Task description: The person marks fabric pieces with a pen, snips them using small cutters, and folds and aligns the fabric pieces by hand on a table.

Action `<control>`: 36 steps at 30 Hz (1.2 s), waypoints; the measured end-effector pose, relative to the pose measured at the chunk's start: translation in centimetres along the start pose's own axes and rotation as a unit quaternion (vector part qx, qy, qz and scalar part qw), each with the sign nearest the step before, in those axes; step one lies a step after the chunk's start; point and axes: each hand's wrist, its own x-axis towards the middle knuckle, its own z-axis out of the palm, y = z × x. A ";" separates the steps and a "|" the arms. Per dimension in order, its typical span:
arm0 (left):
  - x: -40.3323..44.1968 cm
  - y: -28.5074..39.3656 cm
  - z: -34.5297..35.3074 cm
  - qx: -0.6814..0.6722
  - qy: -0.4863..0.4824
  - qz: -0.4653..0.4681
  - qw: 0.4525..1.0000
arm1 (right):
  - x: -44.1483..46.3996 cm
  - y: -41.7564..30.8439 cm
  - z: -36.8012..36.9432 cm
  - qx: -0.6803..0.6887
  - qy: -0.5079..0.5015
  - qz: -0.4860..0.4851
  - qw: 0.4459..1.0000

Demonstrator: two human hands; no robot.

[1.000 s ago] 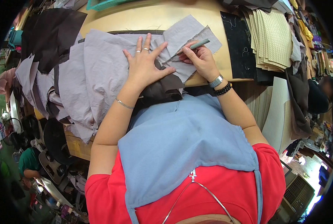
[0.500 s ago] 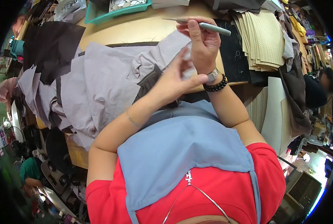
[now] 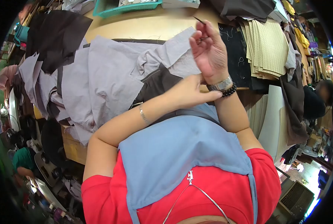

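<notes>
My right hand [image 3: 211, 50] is raised above the table, palm towards me and fingers curled, holding a slim pointed tool [image 3: 199, 20]. Only its dark thin tip shows clearly; the rest is behind the fingers. On that wrist sit a silver wristwatch [image 3: 220, 84] and a black beaded bracelet [image 3: 229, 90]. My left hand [image 3: 190, 92] closes around this wrist at the watch, thumb reaching the beads and fingertips partly hidden. Behind the hands lies pale grey fabric [image 3: 110, 80], with a dark piece [image 3: 157, 82] showing a zipper-like edge.
Dark brown fabric [image 3: 56, 39] lies at the left of the wooden table [image 3: 136, 28]. A teal tray [image 3: 127, 10] stands at the back. A stack of cream textured sheets [image 3: 267, 48] rests at the right, beside black material [image 3: 232, 52]. Another person [image 3: 24, 162] sits at lower left.
My left hand has moved right and closed around the right wrist at the watch. My right hand has turned, so the tool's grey handle no longer shows.
</notes>
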 end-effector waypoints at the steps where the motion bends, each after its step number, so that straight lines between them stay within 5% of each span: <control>1: -0.9 -0.1 -1.1 0.151 0.066 0.063 0.984 | -0.3 -0.3 -0.8 -0.051 0.022 -0.033 0.998; 3: -2.1 -0.3 -3.8 0.440 0.180 0.179 0.861 | -0.6 0.0 -2.7 -0.181 0.012 -0.058 0.982; 5: -2.7 -2.2 -5.6 0.553 0.312 0.200 0.747 | -1.5 1.3 -5.0 -0.279 0.021 -0.050 0.959; 8: -3.9 -4.7 -8.0 0.448 0.283 0.125 0.839 | -2.9 3.8 -6.8 -0.359 0.016 0.021 0.933; 14: -4.9 -5.5 -7.7 0.526 0.302 0.179 0.774 | -3.3 4.5 -8.1 -0.366 -0.001 0.020 0.930; 36: -5.1 -5.9 -7.4 0.523 0.298 0.188 0.776 | -3.4 4.7 -8.4 -0.400 -0.021 0.002 0.916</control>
